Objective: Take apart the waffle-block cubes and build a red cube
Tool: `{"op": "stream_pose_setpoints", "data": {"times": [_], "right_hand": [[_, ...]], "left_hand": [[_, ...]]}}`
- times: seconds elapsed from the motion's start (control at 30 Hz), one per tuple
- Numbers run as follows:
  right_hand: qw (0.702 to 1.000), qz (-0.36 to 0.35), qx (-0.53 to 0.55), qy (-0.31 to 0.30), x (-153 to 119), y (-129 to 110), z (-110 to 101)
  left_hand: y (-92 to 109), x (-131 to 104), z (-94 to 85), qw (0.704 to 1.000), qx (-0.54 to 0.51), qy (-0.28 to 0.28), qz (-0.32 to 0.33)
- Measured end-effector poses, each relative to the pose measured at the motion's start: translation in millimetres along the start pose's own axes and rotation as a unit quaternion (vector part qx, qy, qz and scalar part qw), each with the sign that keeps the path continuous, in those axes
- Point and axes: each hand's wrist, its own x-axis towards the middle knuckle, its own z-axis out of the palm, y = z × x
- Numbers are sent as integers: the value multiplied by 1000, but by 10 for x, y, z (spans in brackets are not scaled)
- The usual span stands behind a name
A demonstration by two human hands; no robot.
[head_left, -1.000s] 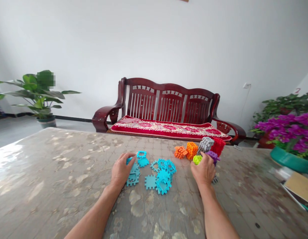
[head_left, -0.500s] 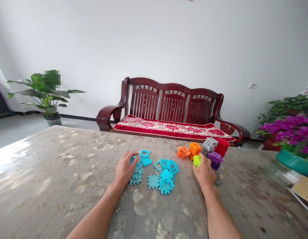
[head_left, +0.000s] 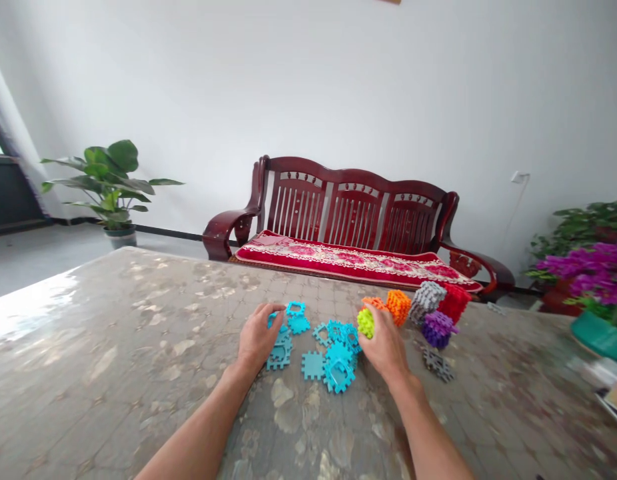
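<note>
My right hand (head_left: 383,339) is closed around a stack of yellow-green pieces (head_left: 366,323), just right of the blue pieces. My left hand (head_left: 258,333) rests at the left edge of some teal-blue pieces (head_left: 280,352), its fingers curled over them; what its fingertips hold, if anything, is hidden. Several bright blue notched pieces (head_left: 339,367) lie in an overlapping heap between the hands, with a flat teal square (head_left: 313,365) beside them. Two more blue pieces (head_left: 299,325) lie near my left fingertips. Orange pieces (head_left: 398,307) stand behind my right hand.
Grey (head_left: 426,301), red (head_left: 455,304) and purple (head_left: 438,329) stacks stand at the right, with dark grey pieces (head_left: 438,365) in front of them. Purple flowers in a teal pot (head_left: 599,339) are at the table's right edge. A wooden bench (head_left: 356,207) stands behind the table (head_left: 153,373).
My right hand has moved left with the yellow-green stack, away from the purple pieces and toward the blue heap. The view has shifted slightly. My left hand stays by the teal pieces.
</note>
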Motion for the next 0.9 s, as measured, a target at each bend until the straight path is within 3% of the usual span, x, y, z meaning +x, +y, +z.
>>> {"op": "stream_pose_setpoints", "data": {"times": [0.23, 0.5, 0.67, 0.9], "right_hand": [[986, -161, -16, -52, -106, -482, -51], [978, -172, 73, -89, -162, -578, 47], [976, -143, 131, -98, -154, -550, 88], [972, -105, 200, -68, -134, -495, 125]], "left_hand": [[130, -50, 10, 990, -57, -71, 111], [210, -156, 94, 960, -8, -191, 205], [235, -159, 59, 955, 58, -208, 205], [216, -113, 7, 975, 54, -176, 126]]}}
